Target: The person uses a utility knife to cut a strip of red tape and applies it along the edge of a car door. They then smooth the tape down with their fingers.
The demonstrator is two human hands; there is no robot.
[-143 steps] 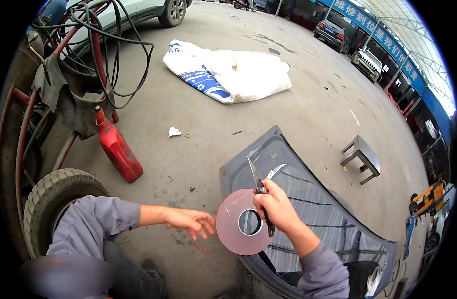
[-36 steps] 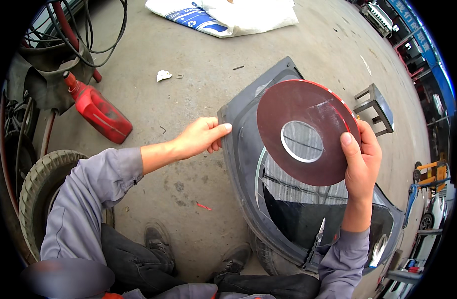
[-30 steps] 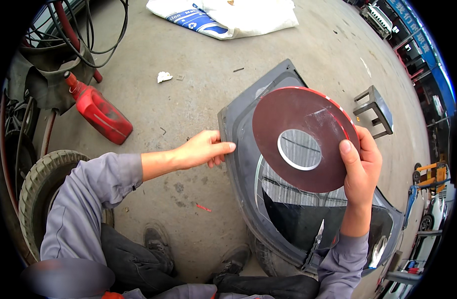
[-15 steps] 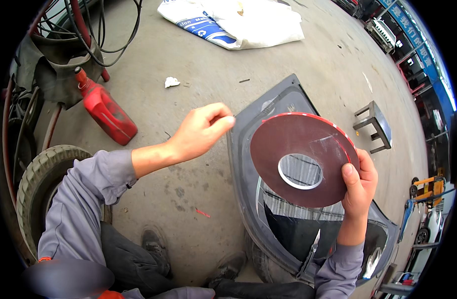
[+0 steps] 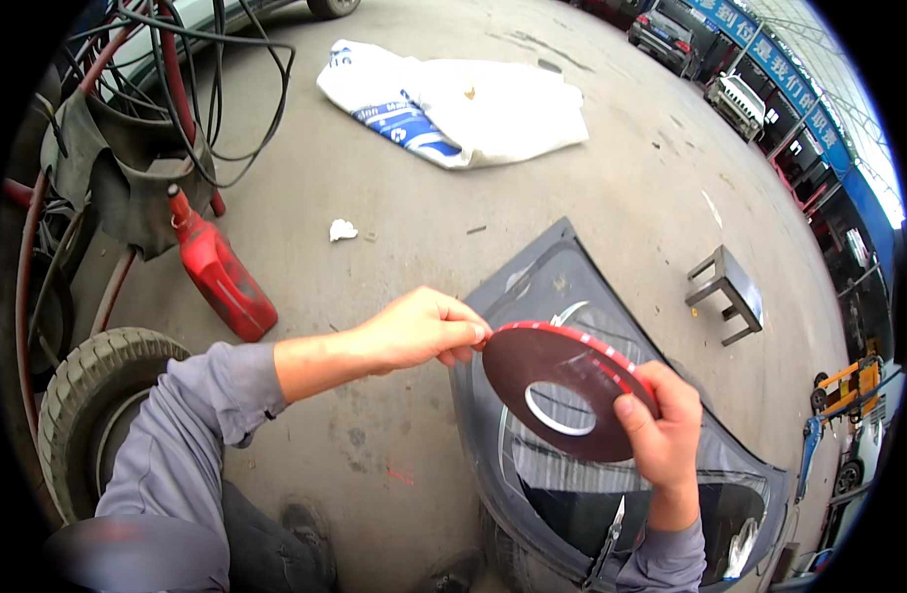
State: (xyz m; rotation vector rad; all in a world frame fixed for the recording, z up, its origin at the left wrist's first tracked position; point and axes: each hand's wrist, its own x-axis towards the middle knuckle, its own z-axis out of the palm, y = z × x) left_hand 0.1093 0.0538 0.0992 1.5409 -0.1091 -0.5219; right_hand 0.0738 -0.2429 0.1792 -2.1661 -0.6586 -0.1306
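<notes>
Left hand point(image 5: 424, 328) moved to tape roll point(image 5: 577, 368), pinching left edge; right hand point(image 5: 661, 423) grips right rim; long axis slants down-right

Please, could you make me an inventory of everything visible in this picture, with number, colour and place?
Glazed panel: 1, dark grey, lower centre
Tape roll: 1, maroon with red edge, above the panel
Knife: 1, silver blade, dark handle, on the panel
Crumpled item: 1, white, panel's lower right, kind unclear
Sack: 1, white and blue, floor, top centre
Crumpled scrap: 1, white, floor
Jug: 1, red, floor, left
Tyre: at least 1, dark, lower left
Stand: 1, red, upper left
Cables: uncountable, black, on the stand
Stool: 1, dark, right
Trolley: 1, orange-yellow, far right
Cars: several, light and dark, background
Sleeves: 2, grey
Shoes: 2, dark, bottom
Left hand: 1, bare, fingertips at roll's left edge
Right hand: 1, bare, holding the roll
</notes>
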